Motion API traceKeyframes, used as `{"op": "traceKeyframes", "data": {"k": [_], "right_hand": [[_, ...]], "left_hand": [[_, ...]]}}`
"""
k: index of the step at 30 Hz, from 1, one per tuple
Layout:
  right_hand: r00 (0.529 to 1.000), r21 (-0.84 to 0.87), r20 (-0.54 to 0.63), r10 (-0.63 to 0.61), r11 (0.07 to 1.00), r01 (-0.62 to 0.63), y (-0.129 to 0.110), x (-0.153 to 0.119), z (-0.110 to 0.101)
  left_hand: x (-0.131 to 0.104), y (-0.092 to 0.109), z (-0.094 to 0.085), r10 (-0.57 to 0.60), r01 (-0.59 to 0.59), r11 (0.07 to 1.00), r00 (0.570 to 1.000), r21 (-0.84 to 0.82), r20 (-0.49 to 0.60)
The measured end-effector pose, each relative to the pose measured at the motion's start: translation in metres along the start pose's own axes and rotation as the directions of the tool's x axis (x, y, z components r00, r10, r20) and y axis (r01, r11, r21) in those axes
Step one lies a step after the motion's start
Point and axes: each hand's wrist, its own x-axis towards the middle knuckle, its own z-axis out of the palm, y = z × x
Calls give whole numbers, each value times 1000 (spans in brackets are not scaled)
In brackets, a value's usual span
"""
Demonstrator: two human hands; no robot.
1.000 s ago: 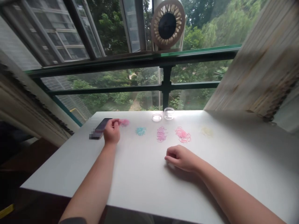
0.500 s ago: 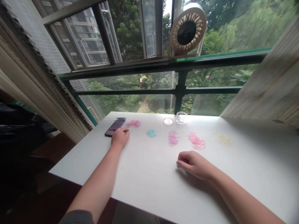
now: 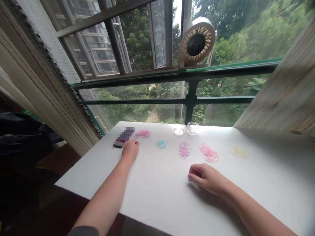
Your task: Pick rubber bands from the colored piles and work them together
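Note:
My left hand (image 3: 131,150) rests on the white table, fingers curled in, close beside a dark phone (image 3: 124,137) lying flat. Just beyond it is a pile of pink rubber bands (image 3: 143,133). My right hand (image 3: 206,177) lies on its side with the fingers loosely bent towards the thumb, and nothing shows in it. Past that hand are a purple pile of rubber bands (image 3: 184,149) and a coral-pink pile (image 3: 209,153). A blue pile (image 3: 162,144) lies between the hands, and a pale yellow pile (image 3: 238,151) sits farther right.
A clear round container (image 3: 192,128) stands at the table's back edge, its clear lid (image 3: 178,131) beside it. Behind the table (image 3: 152,186) run a green railing (image 3: 137,101) and windows. A round fan (image 3: 197,42) is above the railing. Curtains hang at both sides.
The view has tilted up slightly, so everything sits a little lower. My left hand's fingers have drawn in more tightly beside the phone. My right hand keeps its place and shape.

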Motion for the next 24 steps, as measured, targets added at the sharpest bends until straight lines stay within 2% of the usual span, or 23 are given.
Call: {"op": "traceKeyframes", "data": {"k": [3,6,9,11,12,14,16,18,20,24], "right_hand": [[1000,5,-2,-8,1000,8,0,0,0],[1000,11,-15,-19,1000,19,0,-1,1],[997,33,-57,-42,998,44,1,0,2],[991,79,-125,-54,995,64,3,2,3],[983,104,-173,-60,991,79,5,3,3],[960,165,-277,-48,982,97,10,5,2],[929,236,-370,-25,964,120,14,7,1],[896,301,-444,-9,940,158,17,8,0],[872,344,-490,-3,918,197,17,7,-1],[865,372,-501,6,904,210,11,5,0]], "left_hand": [[-6,9,-2,48,-48,998,999,-49,-6],[-16,32,-3,152,-149,979,988,-142,7],[-29,75,0,314,-297,915,949,-273,19],[-39,111,2,475,-436,787,880,-435,-23],[-44,128,3,524,-470,730,851,-496,-35],[-54,158,6,559,-475,646,827,-597,-52],[-63,177,10,538,-445,589,839,-675,-84],[-70,183,13,520,-417,556,850,-719,-91],[-75,180,14,528,-413,540,845,-734,-86],[-77,169,11,556,-445,533,825,-719,-98]]}}
